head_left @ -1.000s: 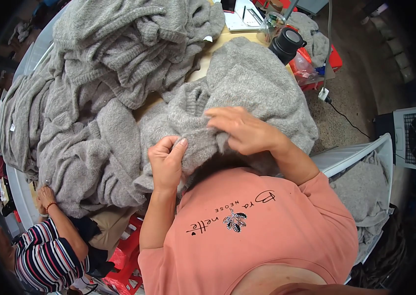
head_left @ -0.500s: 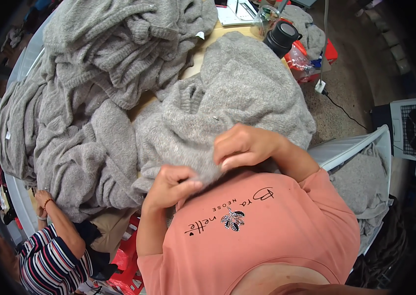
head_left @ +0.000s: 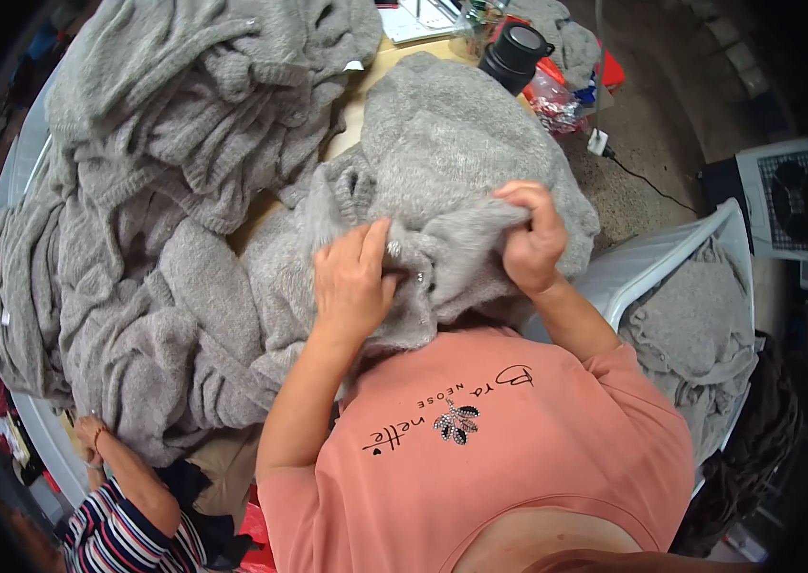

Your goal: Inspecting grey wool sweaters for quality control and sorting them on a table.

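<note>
Where the head view looks down past the salmon T-shirt [head_left: 519,430], I see the grey knit garment [head_left: 461,134] lying under and between the person's two hands, on the table [head_left: 335,145]. The right hand [head_left: 535,239] has thumb and fingers closed on a raised fold, with cloth drawn taut toward the other hand. The left hand [head_left: 354,282] curls over the knit; whether it truly pinches a layer or only presses, I can't tell from here. Between the grips sits a small shiny spot, too blurred to name. Just beyond the left fingertips the ribbed edge [head_left: 358,186] bunches up; past both hands, the bulk slumps in a soft mound almost to a black-lidded container [head_left: 516,57].

To my eye it would handle light for its bulk, limp and fuzzy, more likely to stretch or snag than slip. I'd take hold at the ribbing or a doubled fold, fingers flat, rather than tug one loose layer. Left of the left hand, the heap of grey knits [head_left: 156,181] lies close enough that a careless grab could gather a neighbour too.
</note>
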A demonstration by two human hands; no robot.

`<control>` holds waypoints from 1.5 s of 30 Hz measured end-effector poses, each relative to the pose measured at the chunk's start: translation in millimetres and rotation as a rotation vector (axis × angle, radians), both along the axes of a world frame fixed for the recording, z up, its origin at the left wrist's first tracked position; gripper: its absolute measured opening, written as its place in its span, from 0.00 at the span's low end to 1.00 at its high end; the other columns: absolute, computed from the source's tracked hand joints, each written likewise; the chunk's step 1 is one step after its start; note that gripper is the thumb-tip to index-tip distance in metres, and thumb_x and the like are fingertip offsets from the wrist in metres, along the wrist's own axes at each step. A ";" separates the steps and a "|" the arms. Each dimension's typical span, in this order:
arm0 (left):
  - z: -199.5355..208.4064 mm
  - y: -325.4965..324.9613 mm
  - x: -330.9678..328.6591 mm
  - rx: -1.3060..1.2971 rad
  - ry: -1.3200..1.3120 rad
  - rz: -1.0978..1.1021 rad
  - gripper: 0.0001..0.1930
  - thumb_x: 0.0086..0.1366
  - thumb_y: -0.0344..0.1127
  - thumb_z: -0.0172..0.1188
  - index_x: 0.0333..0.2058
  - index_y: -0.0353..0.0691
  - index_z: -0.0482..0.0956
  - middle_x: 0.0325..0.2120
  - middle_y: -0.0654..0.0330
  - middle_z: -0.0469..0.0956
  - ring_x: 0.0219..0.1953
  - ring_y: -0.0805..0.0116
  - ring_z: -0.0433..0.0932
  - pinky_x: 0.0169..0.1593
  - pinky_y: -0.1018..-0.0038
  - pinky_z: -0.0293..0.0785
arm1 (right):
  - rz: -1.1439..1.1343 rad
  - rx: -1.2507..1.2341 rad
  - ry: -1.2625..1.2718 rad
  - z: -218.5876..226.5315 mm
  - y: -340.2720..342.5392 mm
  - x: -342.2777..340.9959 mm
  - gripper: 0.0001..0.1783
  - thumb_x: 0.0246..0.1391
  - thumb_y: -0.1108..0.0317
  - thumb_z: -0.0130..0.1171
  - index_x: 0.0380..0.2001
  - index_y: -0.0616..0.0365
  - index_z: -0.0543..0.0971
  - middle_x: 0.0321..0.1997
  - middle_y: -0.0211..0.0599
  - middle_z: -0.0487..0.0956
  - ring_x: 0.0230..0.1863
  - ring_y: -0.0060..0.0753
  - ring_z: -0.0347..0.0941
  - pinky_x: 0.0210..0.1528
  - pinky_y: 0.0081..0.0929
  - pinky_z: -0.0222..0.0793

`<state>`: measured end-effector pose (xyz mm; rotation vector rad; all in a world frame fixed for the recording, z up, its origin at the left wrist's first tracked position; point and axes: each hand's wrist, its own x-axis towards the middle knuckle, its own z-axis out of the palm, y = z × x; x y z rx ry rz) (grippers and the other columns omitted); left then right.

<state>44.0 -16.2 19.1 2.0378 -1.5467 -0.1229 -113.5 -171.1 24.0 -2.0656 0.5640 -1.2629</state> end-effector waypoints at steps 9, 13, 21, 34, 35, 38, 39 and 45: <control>9.7 6.2 6.9 -0.098 0.727 -0.026 0.15 0.41 0.25 0.60 0.33 0.35 0.76 0.26 0.49 0.77 0.30 0.49 0.77 0.36 0.72 0.72 | 0.516 0.223 0.303 5.1 38.4 -23.3 0.30 0.41 0.63 0.64 0.46 0.65 0.66 0.52 0.51 0.66 0.53 0.43 0.63 0.52 0.32 0.60; 66.4 28.8 -0.1 -0.524 0.363 -0.578 0.13 0.39 0.26 0.61 0.29 0.37 0.76 0.27 0.52 0.76 0.28 0.54 0.77 0.34 0.71 0.72 | 0.441 0.273 0.040 12.5 71.4 8.9 0.47 0.30 0.54 0.70 0.53 0.66 0.61 0.56 0.50 0.63 0.55 0.44 0.62 0.56 0.36 0.57; 51.2 35.5 -10.9 -0.649 0.054 -0.474 0.46 0.39 0.48 0.72 0.53 0.36 0.56 0.55 0.44 0.55 0.54 0.53 0.62 0.54 0.62 0.62 | 0.441 0.600 -0.020 -11.8 101.3 -13.4 0.13 0.48 0.72 0.57 0.39 0.62 0.71 0.35 0.34 0.75 0.37 0.24 0.71 0.38 0.22 0.70; 93.5 -112.5 -236.6 -0.501 0.260 -0.883 0.30 0.40 0.24 0.58 0.47 0.31 0.64 0.39 0.47 0.72 0.40 0.58 0.73 0.45 0.67 0.68 | 0.078 -0.232 -0.197 34.1 61.3 -209.7 0.27 0.45 0.58 0.57 0.48 0.58 0.68 0.39 0.43 0.72 0.37 0.43 0.70 0.40 0.34 0.66; 116.7 -124.5 -274.0 -0.554 0.314 -0.993 0.30 0.40 0.23 0.57 0.47 0.31 0.64 0.39 0.47 0.72 0.40 0.57 0.73 0.45 0.67 0.68 | 0.300 -0.168 0.036 32.4 60.0 -225.9 0.29 0.44 0.57 0.57 0.49 0.58 0.68 0.39 0.43 0.73 0.37 0.43 0.70 0.39 0.36 0.66; 170.1 -145.4 -383.1 -0.669 0.515 -1.321 0.29 0.38 0.21 0.55 0.46 0.31 0.66 0.37 0.47 0.72 0.38 0.55 0.74 0.42 0.67 0.69 | 0.145 -0.006 0.521 15.2 60.4 -266.4 0.30 0.44 0.57 0.57 0.51 0.57 0.68 0.37 0.44 0.73 0.35 0.42 0.71 0.37 0.36 0.68; 178.4 -150.3 -414.5 -0.685 0.586 -1.403 0.29 0.38 0.21 0.54 0.46 0.31 0.66 0.37 0.47 0.72 0.37 0.55 0.74 0.42 0.67 0.70 | 0.169 -0.014 0.519 6.4 58.6 -282.1 0.30 0.44 0.57 0.57 0.51 0.57 0.68 0.37 0.44 0.73 0.35 0.42 0.71 0.37 0.36 0.68; 130.6 -187.5 -533.0 -0.112 0.893 -1.333 0.21 0.41 0.20 0.54 0.40 0.31 0.70 0.30 0.48 0.74 0.33 0.53 0.75 0.38 0.66 0.71 | -0.969 -0.205 0.540 -16.4 70.4 -394.7 0.17 0.50 0.74 0.52 0.46 0.57 0.71 0.41 0.43 0.75 0.38 0.42 0.73 0.38 0.32 0.70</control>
